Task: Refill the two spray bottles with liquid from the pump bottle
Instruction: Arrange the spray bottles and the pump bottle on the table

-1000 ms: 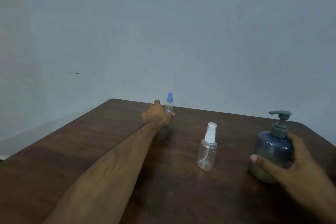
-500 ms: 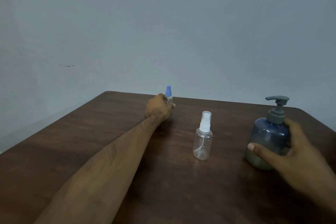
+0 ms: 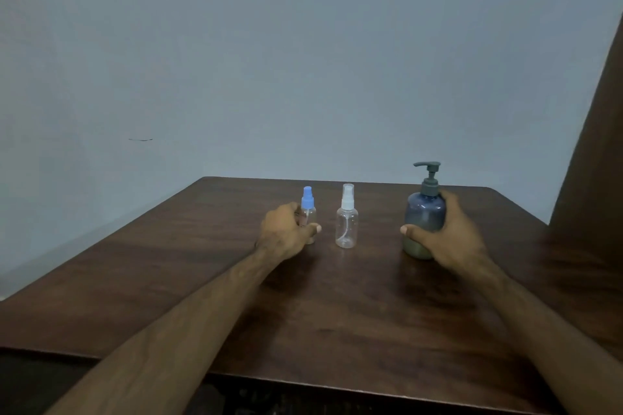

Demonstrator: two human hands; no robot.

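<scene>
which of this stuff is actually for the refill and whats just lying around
For the job:
- blue-capped spray bottle, gripped by the left hand
- white-capped spray bottle, clear, standing free between the hands
- pump bottle, gripped by the right hand

Not part of it:
- wooden table, just the work surface
- brown panel at the right edge

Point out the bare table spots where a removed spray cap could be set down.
Bare wood lies on the table between the forearms, and left of the left hand. The gap between white-capped spray bottle and pump bottle is open. It is crowded between the blue-capped spray bottle and the white-capped one.
</scene>
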